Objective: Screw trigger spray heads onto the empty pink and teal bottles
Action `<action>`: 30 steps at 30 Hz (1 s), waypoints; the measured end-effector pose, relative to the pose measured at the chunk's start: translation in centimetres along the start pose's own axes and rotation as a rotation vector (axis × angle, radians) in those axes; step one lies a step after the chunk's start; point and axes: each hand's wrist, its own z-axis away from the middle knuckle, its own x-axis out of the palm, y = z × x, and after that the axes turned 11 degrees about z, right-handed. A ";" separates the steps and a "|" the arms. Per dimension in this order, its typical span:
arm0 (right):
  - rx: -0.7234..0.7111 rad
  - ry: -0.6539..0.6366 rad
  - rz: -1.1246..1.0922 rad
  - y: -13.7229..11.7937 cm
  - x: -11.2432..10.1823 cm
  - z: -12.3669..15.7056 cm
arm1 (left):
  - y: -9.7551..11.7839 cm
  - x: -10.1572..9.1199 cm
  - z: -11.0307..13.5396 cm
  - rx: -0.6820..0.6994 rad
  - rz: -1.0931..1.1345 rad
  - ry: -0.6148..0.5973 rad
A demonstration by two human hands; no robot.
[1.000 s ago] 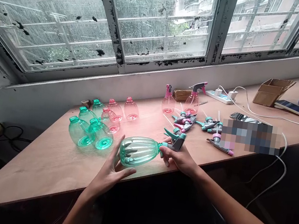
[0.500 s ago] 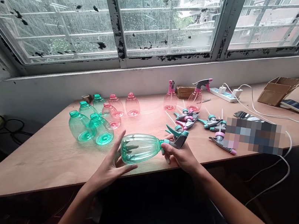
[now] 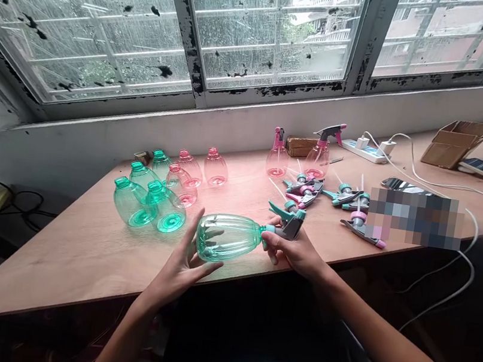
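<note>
A clear green spray bottle (image 3: 229,238) lies sideways in the air above the table's front edge, its base to the left. My left hand (image 3: 186,263) cups the base, with the thumb below and fingers showing through the plastic behind. At the neck, my right hand (image 3: 292,248) pinches the turquoise collar; the grey and turquoise spray head (image 3: 290,221) sits on the neck. Left of the hands stand several open green bottles (image 3: 166,212) and three open pink bottles (image 3: 216,168). Several loose trigger heads (image 3: 305,193) with thin tubes lie to the right.
Two pink bottles with spray heads (image 3: 317,159) stand at the back by a brown box (image 3: 300,147). Further right are a power strip (image 3: 366,149) with white cables, a phone (image 3: 404,186), and an opened cardboard box (image 3: 456,143). The wooden table (image 3: 63,251) ends just before my body.
The view has shifted slightly. Both hands keep hold of the green spray bottle in nearly the same pose, with no other clear change.
</note>
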 end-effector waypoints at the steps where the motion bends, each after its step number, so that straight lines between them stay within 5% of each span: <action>1: 0.004 -0.003 0.000 0.0 0.0 0.0 | 0.0 0.0 0.0 -0.011 0.004 -0.003; 30: -0.009 -0.028 0.022 -0.1 0.0 0.2 | 0.3 0.4 -0.1 0.026 -0.052 0.020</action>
